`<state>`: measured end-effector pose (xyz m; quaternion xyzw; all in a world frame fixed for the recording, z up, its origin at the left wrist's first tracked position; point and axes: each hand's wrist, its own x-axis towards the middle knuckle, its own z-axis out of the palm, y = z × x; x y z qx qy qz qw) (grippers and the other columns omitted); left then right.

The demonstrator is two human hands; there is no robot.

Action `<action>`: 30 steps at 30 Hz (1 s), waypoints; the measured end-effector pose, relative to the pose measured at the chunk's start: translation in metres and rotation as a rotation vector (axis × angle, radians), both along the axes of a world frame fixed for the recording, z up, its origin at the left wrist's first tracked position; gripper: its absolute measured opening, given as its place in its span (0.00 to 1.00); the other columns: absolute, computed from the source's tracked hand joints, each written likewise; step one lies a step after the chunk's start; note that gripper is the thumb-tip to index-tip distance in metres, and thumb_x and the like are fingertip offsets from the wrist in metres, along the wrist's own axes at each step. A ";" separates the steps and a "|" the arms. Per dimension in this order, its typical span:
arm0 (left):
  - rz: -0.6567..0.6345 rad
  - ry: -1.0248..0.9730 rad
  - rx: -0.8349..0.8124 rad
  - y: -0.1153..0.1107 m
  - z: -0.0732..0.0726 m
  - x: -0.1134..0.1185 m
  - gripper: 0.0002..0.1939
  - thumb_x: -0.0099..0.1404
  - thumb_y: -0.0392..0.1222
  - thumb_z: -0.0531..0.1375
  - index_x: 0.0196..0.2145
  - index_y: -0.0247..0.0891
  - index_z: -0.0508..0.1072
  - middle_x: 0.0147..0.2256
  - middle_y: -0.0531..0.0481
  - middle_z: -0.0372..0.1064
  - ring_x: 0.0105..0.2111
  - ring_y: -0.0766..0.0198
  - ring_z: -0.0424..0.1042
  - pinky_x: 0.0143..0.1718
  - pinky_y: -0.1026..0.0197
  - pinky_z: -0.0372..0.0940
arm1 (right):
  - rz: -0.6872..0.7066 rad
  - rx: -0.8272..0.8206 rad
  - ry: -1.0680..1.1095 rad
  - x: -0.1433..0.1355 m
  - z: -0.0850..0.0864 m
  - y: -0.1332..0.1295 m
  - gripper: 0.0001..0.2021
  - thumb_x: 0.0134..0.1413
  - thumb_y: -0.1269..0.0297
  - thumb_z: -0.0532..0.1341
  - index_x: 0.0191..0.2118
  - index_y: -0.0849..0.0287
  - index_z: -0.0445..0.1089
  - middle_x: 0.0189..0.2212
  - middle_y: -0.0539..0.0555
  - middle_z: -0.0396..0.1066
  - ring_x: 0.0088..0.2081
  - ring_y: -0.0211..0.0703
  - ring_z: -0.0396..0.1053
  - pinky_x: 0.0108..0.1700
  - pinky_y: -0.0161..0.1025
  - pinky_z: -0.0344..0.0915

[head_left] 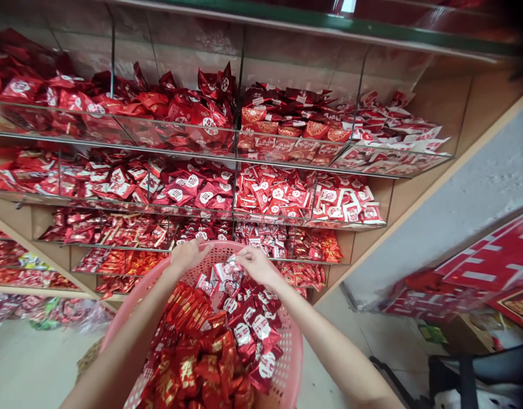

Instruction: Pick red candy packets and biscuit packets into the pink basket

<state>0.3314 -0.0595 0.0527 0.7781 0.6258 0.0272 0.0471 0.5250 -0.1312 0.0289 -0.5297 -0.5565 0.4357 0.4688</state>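
Pinched white-and-red wrapped packet (227, 269) in right grip (239, 258), inside far side of round pink perforated plastic basket (292, 346); couldn't tell closure of left grip (188, 254), at basket's far edge. Likely mid-filling; next called for releasing packet.

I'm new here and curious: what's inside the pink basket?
The pink basket holds red packets with gold print, dark-red packets with white patches, and white-and-red packets by the right hand. Whatever lies beneath the top layer is covered.
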 end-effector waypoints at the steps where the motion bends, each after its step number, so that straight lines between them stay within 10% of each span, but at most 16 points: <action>1: 0.001 0.004 0.005 0.000 0.000 0.001 0.32 0.60 0.64 0.40 0.47 0.40 0.66 0.39 0.40 0.72 0.41 0.49 0.70 0.39 0.55 0.61 | 0.008 -0.040 -0.025 -0.013 -0.006 0.005 0.03 0.46 0.67 0.59 0.25 0.59 0.65 0.15 0.43 0.63 0.14 0.30 0.59 0.17 0.28 0.53; 15: 0.033 -0.009 0.018 0.000 -0.002 -0.010 0.29 0.61 0.61 0.41 0.45 0.40 0.68 0.40 0.40 0.72 0.41 0.51 0.70 0.38 0.56 0.61 | -0.039 -0.405 0.089 -0.071 -0.034 0.024 0.06 0.44 0.78 0.55 0.28 0.61 0.62 0.16 0.45 0.65 0.16 0.33 0.67 0.15 0.26 0.59; 24: 0.029 -0.006 -0.020 0.005 -0.006 -0.010 0.30 0.61 0.63 0.41 0.46 0.40 0.68 0.39 0.40 0.72 0.40 0.51 0.71 0.38 0.57 0.62 | -0.268 -0.133 0.237 0.008 0.006 0.031 0.05 0.46 0.77 0.55 0.28 0.62 0.66 0.20 0.48 0.70 0.14 0.29 0.64 0.13 0.24 0.54; 30: 0.011 -0.018 -0.003 0.007 -0.006 -0.008 0.31 0.61 0.63 0.41 0.47 0.40 0.68 0.39 0.40 0.72 0.40 0.51 0.70 0.38 0.56 0.62 | -0.489 -0.252 0.412 0.059 -0.011 0.063 0.08 0.50 0.73 0.57 0.22 0.61 0.60 0.14 0.49 0.67 0.12 0.30 0.61 0.12 0.26 0.55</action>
